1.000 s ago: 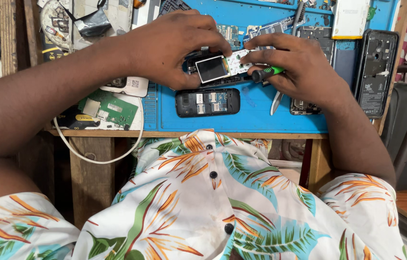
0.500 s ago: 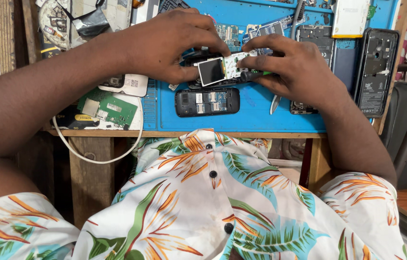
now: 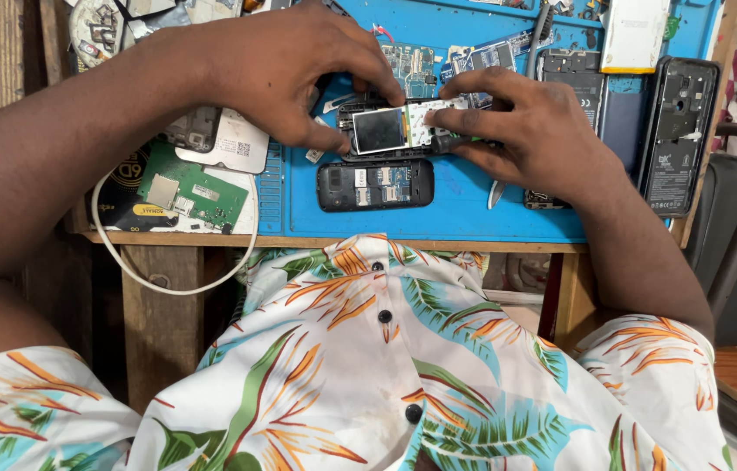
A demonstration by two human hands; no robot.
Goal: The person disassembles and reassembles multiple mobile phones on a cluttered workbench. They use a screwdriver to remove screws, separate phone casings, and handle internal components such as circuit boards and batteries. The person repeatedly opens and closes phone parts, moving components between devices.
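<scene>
**Head view: both hands on an opened phone assembly**

Head view, upper centre of the frame: the phone assembly [image 3: 403,131], a small circuit board with a dark display at its left end, sits over a black phone frame on the blue mat [image 3: 473,214].

- Left hand [image 3: 290,65]: enters from the left of the frame. Its fingers are curled closed onto the display end of the phone assembly, thumb at the lower edge, fingertips at the upper edge.
- Right hand [image 3: 534,131]: enters from the lower right. Its fingers are pinched on the right end of the board, index fingertip on the upper edge, thumb along the lower side. Whether a tool lies under this hand cannot be told.

Surrounding items on the worktop [image 3: 342,237]:

- A black keypad housing [image 3: 375,185] lies flat on the blue mat, just below the phone assembly and apart from both hands.
- A green circuit board [image 3: 192,194] lies at the left, off the mat, near a white cable [image 3: 168,281] that loops below the worktop edge.
- A black phone back shell [image 3: 678,135] lies at the right edge of the mat.
- A white battery [image 3: 634,35] lies at the upper right.

The floral shirt [image 3: 386,366] fills the lower frame.
</scene>
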